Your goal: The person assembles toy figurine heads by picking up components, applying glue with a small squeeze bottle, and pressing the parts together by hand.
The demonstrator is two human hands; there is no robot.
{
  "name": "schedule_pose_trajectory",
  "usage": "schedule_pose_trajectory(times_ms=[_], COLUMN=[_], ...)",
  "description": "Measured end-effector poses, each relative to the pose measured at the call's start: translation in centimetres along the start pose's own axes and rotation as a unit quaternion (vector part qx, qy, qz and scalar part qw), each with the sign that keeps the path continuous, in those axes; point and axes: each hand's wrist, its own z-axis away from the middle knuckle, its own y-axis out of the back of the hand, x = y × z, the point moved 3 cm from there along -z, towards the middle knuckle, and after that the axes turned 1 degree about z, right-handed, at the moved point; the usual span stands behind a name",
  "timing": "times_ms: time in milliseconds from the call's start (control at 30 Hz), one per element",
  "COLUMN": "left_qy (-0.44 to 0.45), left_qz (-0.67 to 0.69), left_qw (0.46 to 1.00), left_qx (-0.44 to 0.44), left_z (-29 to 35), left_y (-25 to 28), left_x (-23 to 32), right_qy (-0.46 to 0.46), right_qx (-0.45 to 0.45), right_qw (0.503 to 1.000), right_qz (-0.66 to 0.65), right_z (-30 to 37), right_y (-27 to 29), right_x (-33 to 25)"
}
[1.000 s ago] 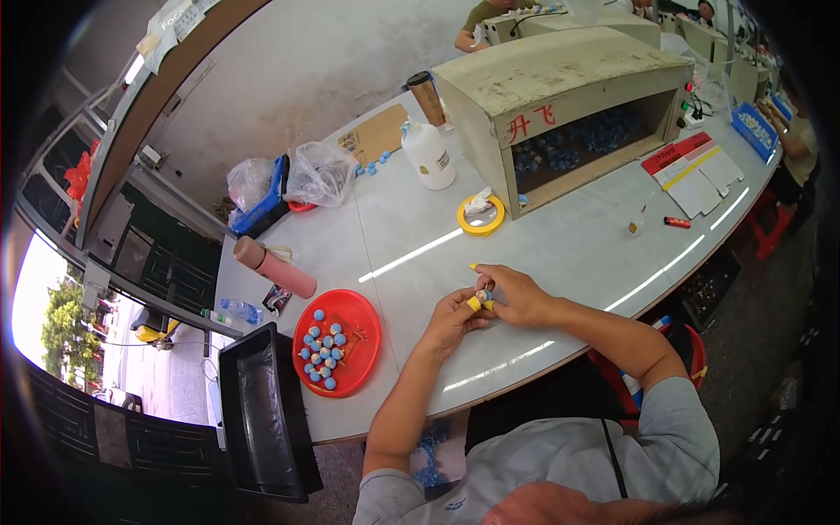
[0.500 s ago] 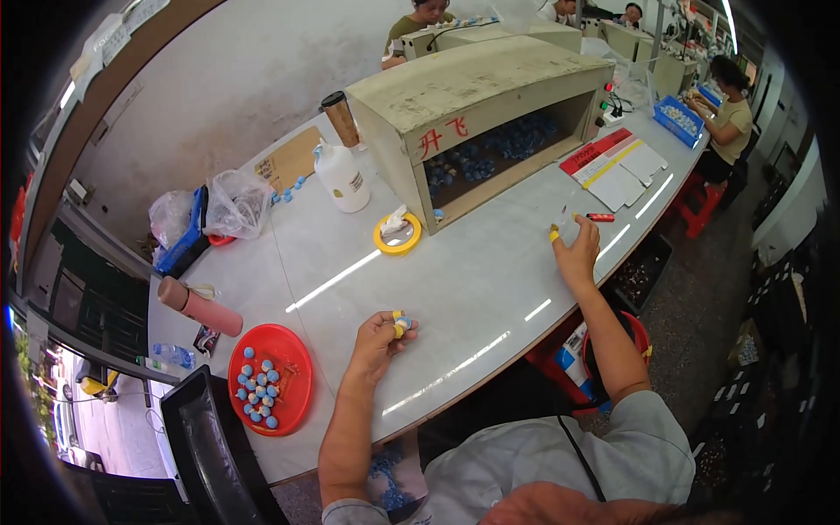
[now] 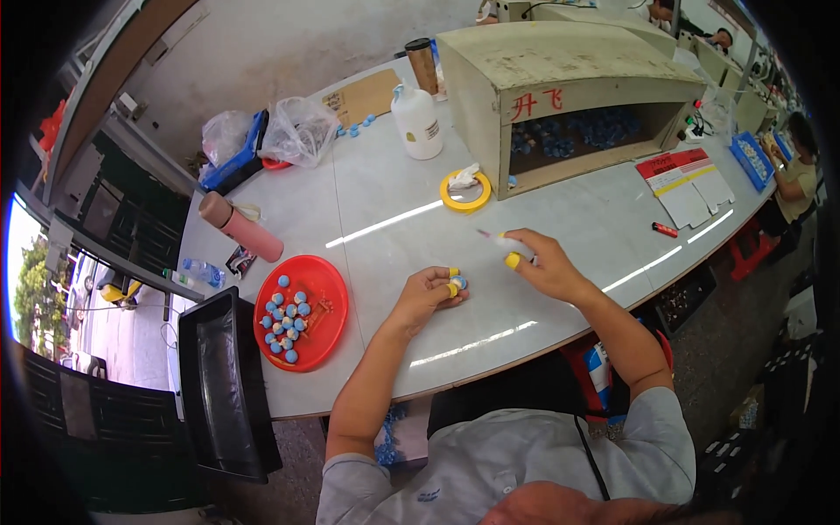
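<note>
My left hand [image 3: 430,296] is closed in a pinch around a small blue-and-white ball [image 3: 463,283], just above the table. To its right and a little farther away, my right hand [image 3: 548,268] is closed on a slim stick-like tool [image 3: 485,234]. The tool's visible end is reddish and blurred, so its kind is unclear. Yellow wraps cover fingertips on both hands. A red round tray [image 3: 328,337] lies left of my left hand, with several blue-and-white balls [image 3: 290,319] in it. Apart from both hands, a small red tube-like object [image 3: 665,229] rests at the right.
A beige open-fronted box [image 3: 490,131] with blue pieces inside stands at the back. Before it lie a yellow tape roll [image 3: 451,199] and a white bottle [image 3: 416,122]. A pink flask [image 3: 249,234] and a black bin [image 3: 229,394] are at left, printed card [image 3: 669,166] at right.
My right hand has moved left, from near the red tube-like object toward my left hand, carrying the slim tool. My left hand keeps the ball. The whole view has shifted.
</note>
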Motion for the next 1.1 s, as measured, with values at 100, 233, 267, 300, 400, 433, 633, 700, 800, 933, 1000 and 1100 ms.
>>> schedule_pose_trajectory(times_ms=[100, 233, 267, 300, 400, 433, 633, 700, 800, 933, 1000, 1100], left_qy=[-0.002, 0.006, 0.007, 0.004, 0.005, 0.001, 0.013, 0.015, 0.015, 0.016, 0.014, 0.011], left_qz=[0.012, 0.007, 0.012, 0.01, 0.005, -0.002, -0.022, -0.02, -0.019, -0.008, -0.007, -0.002], left_qw=[1.0, 1.0, 1.0, 1.0, 1.0, 1.0, 0.999, 0.999, 0.999, 0.999, 0.999, 0.999], left_qx=[0.003, -0.018, -0.016, -0.02, -0.023, -0.02, -0.03, -0.03, -0.03, -0.034, -0.034, -0.03], left_z=[0.1, -0.2, -0.3, -0.3, 0.1, 0.2, 0.1, 0.2, 0.2, 0.3, 0.1, 0.2], left_y=[0.3, 0.3, 0.4, 0.3, 0.4, 0.3, -0.1, -0.2, -0.1, -0.2, -0.1, -0.2], left_x=[-0.3, -0.4, -0.5, -0.4, -0.6, -0.4, -0.1, 0.0, -0.1, -0.1, -0.2, -0.2], right_qy=[0.001, 0.086, 0.084, 0.12, 0.199, 0.251, 0.263, 0.259, 0.26, 0.262, 0.256, 0.262], right_qx=[-0.049, 0.049, 0.044, 0.063, 0.072, 0.061, 0.047, 0.046, 0.049, 0.049, 0.042, 0.035], right_qw=[0.999, 0.989, 0.99, 0.986, 0.976, 0.966, 0.964, 0.965, 0.964, 0.964, 0.966, 0.964], right_qz=[0.023, -0.108, -0.108, -0.1, -0.06, -0.026, -0.005, -0.005, -0.008, -0.003, 0.013, 0.042], right_z=[-1.1, -0.5, -0.3, 0.0, 0.3, 0.3, 0.2, 0.2, 0.0, 0.1, 0.2, 0.3], right_y=[-2.9, -4.5, -4.9, -5.0, -5.4, -5.5, -5.6, -5.7, -5.9, -6.1, -6.0, -5.9], right_x=[-2.1, 0.1, 0.8, 1.2, 1.2, 0.9, 0.6, 0.6, 0.7, 0.7, 0.8, 0.6])
